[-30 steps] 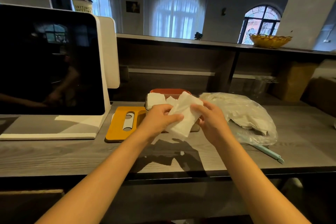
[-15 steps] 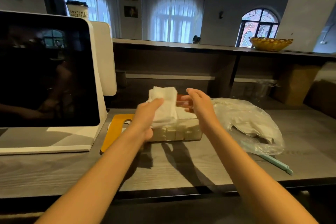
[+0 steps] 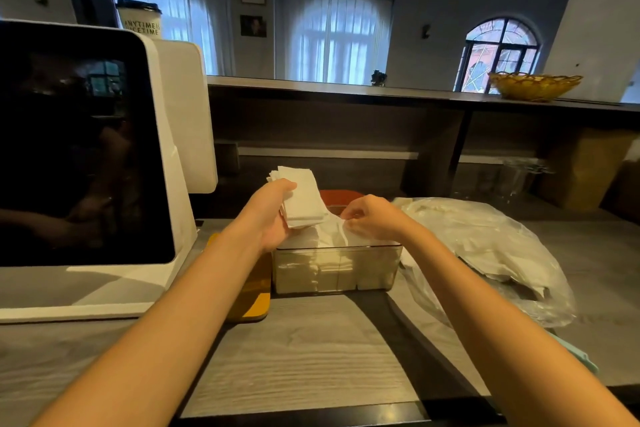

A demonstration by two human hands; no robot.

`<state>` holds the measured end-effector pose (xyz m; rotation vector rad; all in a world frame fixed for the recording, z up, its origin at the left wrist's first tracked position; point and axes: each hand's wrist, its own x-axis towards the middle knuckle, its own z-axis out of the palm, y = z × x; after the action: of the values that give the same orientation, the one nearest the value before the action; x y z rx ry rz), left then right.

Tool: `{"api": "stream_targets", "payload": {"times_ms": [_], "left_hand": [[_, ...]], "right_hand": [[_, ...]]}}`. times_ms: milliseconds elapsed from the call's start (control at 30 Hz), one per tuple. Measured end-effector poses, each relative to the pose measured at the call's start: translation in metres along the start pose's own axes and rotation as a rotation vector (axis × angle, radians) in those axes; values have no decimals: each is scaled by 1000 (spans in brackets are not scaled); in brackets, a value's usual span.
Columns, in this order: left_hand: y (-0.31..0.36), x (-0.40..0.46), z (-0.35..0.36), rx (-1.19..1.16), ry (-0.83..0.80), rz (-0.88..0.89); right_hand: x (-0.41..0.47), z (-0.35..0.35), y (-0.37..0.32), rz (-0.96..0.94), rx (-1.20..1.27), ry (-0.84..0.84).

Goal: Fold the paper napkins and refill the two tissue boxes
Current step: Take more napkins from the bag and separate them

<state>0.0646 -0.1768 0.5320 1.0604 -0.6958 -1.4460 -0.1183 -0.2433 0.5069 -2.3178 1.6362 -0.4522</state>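
Napkins (image 3: 303, 201), a folded stack, sit at frame centre above the clear box (image 3: 337, 267), held between the left hand's (image 3: 273, 215) thumb and curled fingers (image 3: 277, 239). Right hand (image 3: 372, 218) pinches a loose napkin (image 3: 334, 234) lying in the box on the bench (image 3: 311, 357).

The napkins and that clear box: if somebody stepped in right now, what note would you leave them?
Left hand: grip on a folded napkin stack, held above the clear tissue box.
Right hand: pinching a loose napkin at the box's open top.
Done: the box already holds folded napkins.
Left: tuck in these napkins, then fold more from the plastic bag on the right. A red item sits behind the box; I cannot tell whether it is the second box.
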Motion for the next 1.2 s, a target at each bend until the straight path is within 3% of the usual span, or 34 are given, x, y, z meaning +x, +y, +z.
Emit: {"api": "stream_targets", "payload": {"times_ms": [133,300,400,500,567,667,800,1067,1200], "left_hand": [[-4,3,0,4,-9,-12],[0,-1,2,-5,-45,32],[2,-5,7,18,-86,58],[2,-8,12,71,-129,69],[0,-8,14,93,-189,36],[-5,-13,16,93,-299,-59],[-15,-18,21,103,-347,-119],[-27,-28,28,383,-340,-7],[-26,-30,30,377,-269,5]], "right_hand": [[1,-1,2,0,41,91],[-15,-36,-7,-95,503,540],[-29,-64,-26,-219,657,614],[-41,-89,-44,-308,795,543],[-47,-99,-50,-377,879,399],[-49,-93,-52,-393,824,234],[-38,-59,-42,-286,554,274],[-33,-35,-26,-189,587,330],[-32,-35,-25,-163,658,326]]}}
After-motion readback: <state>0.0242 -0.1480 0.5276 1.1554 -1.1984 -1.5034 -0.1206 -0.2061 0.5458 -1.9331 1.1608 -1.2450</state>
